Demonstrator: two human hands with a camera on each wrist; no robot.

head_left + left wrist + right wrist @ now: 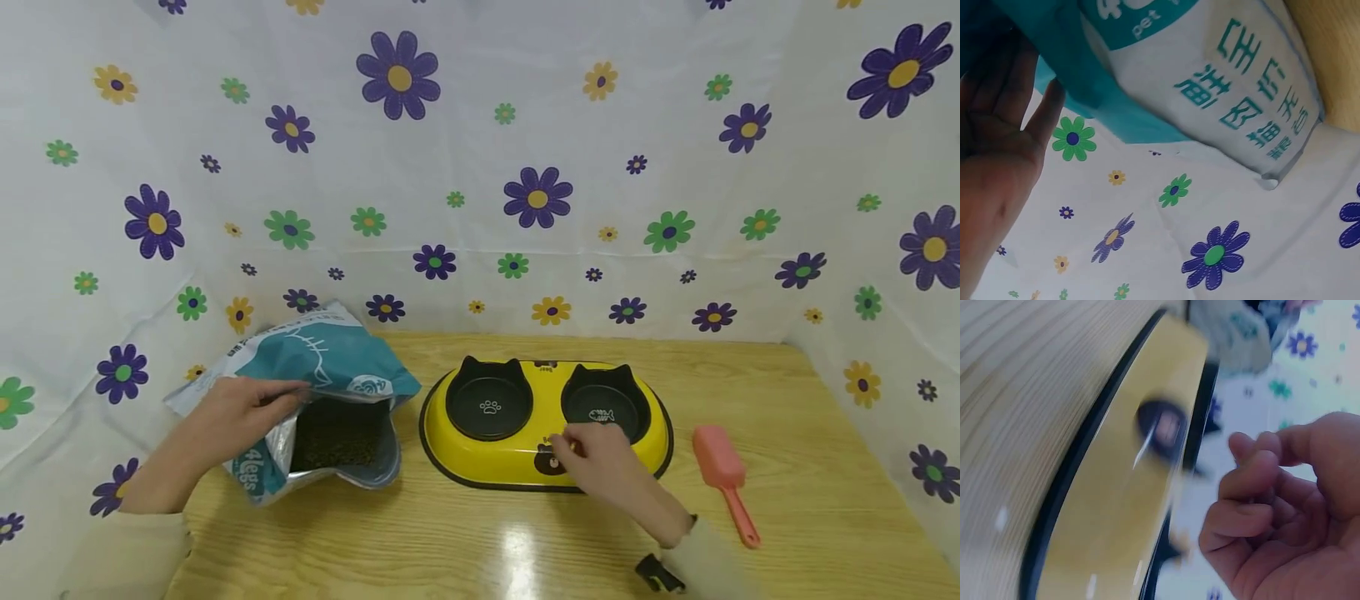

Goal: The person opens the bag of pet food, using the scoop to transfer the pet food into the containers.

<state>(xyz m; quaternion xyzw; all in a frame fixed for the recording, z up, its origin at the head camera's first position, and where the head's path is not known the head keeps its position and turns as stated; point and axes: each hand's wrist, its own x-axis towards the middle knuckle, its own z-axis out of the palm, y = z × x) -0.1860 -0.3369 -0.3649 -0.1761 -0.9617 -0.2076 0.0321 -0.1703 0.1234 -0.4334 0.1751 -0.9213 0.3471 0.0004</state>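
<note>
On the left of the head view, a teal and white cat food bag (315,354) lies with its mouth toward me, small dark kibble (337,442) inside. My left hand (228,417) holds the edge of that mouth; in the left wrist view its fingers (1016,87) reach under the teal flap. Above the front of a yellow double feeder (547,383) is my right hand (611,467), partly covering it. The right wrist view shows its fingers (1244,487) loosely curled with nothing visible in them. Two black cat-eared bowls sit in the feeder, a paw print in one, a fishbone in the other.
A pink scoop (720,458) lies on the wooden table (450,542) right of the feeder, handle toward me. A flower-patterned white cloth (465,150) hangs behind the table and along both sides. A dark strap (660,575) hangs at my right sleeve.
</note>
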